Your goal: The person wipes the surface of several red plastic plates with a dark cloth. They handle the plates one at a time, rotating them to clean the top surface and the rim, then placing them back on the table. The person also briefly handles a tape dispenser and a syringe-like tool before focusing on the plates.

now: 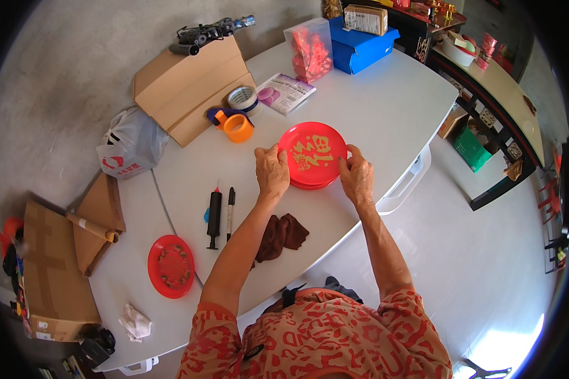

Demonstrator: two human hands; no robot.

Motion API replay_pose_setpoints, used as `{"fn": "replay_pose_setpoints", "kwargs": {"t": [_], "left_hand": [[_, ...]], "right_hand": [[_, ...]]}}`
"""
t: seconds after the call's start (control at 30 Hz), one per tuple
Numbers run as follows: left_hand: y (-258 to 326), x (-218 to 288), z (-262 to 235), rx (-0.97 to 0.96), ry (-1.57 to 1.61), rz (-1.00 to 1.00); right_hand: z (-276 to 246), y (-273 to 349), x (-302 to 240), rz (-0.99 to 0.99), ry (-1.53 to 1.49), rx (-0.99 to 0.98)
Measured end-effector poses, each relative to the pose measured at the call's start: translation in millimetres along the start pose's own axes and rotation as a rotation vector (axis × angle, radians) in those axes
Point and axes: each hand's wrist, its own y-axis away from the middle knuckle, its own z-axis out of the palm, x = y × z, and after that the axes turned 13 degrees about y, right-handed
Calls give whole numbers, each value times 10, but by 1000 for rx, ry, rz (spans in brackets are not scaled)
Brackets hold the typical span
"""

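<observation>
A round red plate (313, 155) with gold decoration is in front of me, and at least one more red rim shows beneath it. My left hand (272, 172) grips its left edge, fingers closed on the rim. At the right edge my right hand (358, 177) pinches the rim in the same way. A crumpled brown cloth (281, 237) lies on the table between my forearms. To its left are a marker pen (231, 211) and a black hand pump (215, 218). Farther left sits another red plate (171, 266), worn and stained in the middle.
The pale table (360, 101) carries a tape roll (243, 98), an orange tape dispenser (237, 127), a magazine (286, 92), a clear bin (310, 50) and a blue box (362, 47). Cardboard (196, 79), a plastic bag (133, 145) and a white cloth (134, 322) lie leftward.
</observation>
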Motion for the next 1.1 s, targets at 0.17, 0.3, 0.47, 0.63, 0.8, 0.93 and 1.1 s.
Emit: {"fn": "replay_pose_setpoints", "kwargs": {"t": [0.17, 0.3, 0.47, 0.63, 0.8, 0.93, 1.1], "left_hand": [[10, -72, 70, 54, -89, 9], [-2, -150, 59, 14, -29, -78], [10, -281, 41, 29, -22, -30], [149, -209, -108, -48, 31, -81], [356, -4, -344, -135, 123, -169], [430, -73, -441, -152, 118, -166], [373, -113, -425, -225, 109, -221]], "right_hand": [[39, -9, 20, 8, 59, -44], [78, -16, 50, 0, 61, -59], [91, 1, 61, -40, 26, -30], [25, 98, 101, -97, -23, -15], [-101, 313, 135, -134, -123, -44], [-97, 361, 94, -114, -159, -80], [-17, 314, 259, -192, -68, -13]]}}
